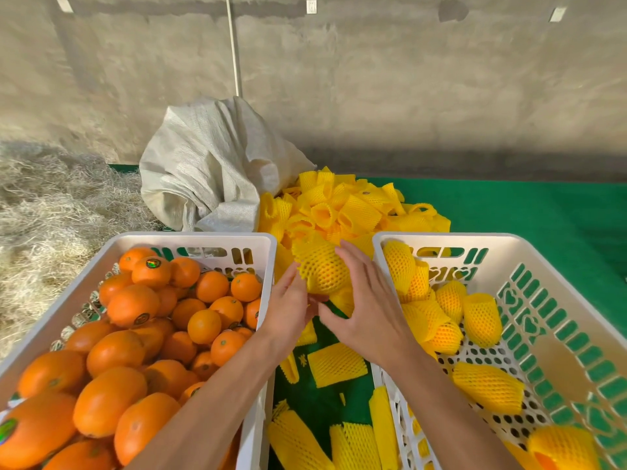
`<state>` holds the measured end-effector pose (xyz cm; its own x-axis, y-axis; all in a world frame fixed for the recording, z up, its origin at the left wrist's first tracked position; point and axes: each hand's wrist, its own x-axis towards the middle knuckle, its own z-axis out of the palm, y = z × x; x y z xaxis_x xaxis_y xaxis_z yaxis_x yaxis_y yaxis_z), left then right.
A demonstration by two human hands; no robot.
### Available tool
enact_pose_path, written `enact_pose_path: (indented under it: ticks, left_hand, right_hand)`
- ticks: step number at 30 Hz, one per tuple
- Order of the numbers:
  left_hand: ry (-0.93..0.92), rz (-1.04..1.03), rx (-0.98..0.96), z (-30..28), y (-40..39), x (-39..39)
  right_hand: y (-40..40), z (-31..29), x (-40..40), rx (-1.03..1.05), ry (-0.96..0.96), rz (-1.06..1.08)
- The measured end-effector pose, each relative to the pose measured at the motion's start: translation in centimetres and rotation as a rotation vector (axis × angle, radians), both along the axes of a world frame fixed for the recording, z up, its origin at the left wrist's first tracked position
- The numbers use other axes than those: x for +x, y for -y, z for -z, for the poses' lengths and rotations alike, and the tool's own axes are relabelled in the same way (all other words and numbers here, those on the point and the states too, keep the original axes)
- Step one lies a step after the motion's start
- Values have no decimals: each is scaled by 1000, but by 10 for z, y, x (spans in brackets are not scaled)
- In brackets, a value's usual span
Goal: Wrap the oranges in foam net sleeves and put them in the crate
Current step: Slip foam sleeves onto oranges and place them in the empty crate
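Between the two crates, an orange in a yellow foam net sleeve sits between my hands. My left hand touches its left side with fingers loosely curved. My right hand lies over its right side, fingers spread and bent round it. The left white crate is full of bare oranges. The right white crate holds several sleeved oranges. A heap of empty yellow sleeves lies behind the hands.
Loose flat sleeves lie on the green mat in the gap between the crates. A white woven sack slumps behind the left crate. Dry straw covers the ground at the left, before a concrete wall.
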<state>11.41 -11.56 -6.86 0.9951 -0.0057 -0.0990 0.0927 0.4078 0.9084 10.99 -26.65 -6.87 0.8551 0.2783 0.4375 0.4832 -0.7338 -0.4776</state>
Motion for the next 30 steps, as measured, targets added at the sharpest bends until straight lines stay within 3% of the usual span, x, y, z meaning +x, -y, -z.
enact_pose_path:
  ticks: [4,8,11,13,15,17,19,23,26,30]
  left_hand:
    - [15,72,98,-2,3,-1]
    - [260,-46,277,-6,0,-8]
    - [524,-111,621,-10,-6,-12]
    - [699,-100,966,-13,-16,-9]
    - [761,-194,1208,-16,-33,-4]
    - [645,-286,1389,-11,-52,0]
    - [366,-296,1532,0,-71,5]
    - [-181,-25,1620,21,-101,7]
    - [-314,257,1898,35,-98,3]
    - [-479,219,1867,37,-90,4]
  right_hand:
    - [5,-3,3,-86,170,169]
    - [15,-10,6,37,326,421]
    - [27,-18,10,109,413,512]
    - [29,-20,10,97,439,459]
    - [21,-20,7,62,398,385]
    - [8,-16,3,14,320,308]
    - [-3,-7,0,-71,244,211]
    - [-13,12,-1,-236,-25,-6]
    - [-12,25,-1,-408,-256,-65]
    - [-17,40,-5,-780,-565,-187]
